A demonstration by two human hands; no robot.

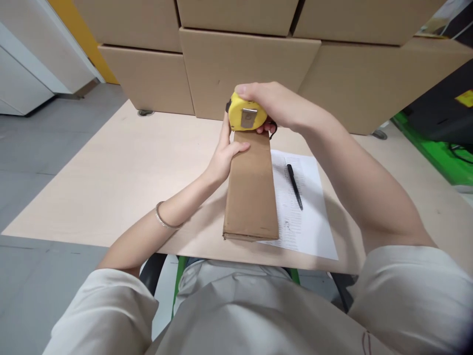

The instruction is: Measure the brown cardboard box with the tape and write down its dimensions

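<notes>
A long, narrow brown cardboard box (253, 192) lies lengthwise on the table, its near end close to the front edge. My left hand (224, 157) grips the box's far left side, thumb on top, with its fingers reaching up beside the tape measure. In my right hand (271, 101) is a yellow tape measure (240, 114) with a metal belt clip and a black wrist cord. It sits at the far end of the box, and my right thumb rests on its top. Whether any blade is drawn out is hidden.
Beneath the box's right side lies a printed paper sheet (314, 227) with a black pen (294, 187) on it. Several large cardboard boxes (247, 69) are stacked along the back of the pale wooden table (121, 182). A green surface (424, 143) shows at far right.
</notes>
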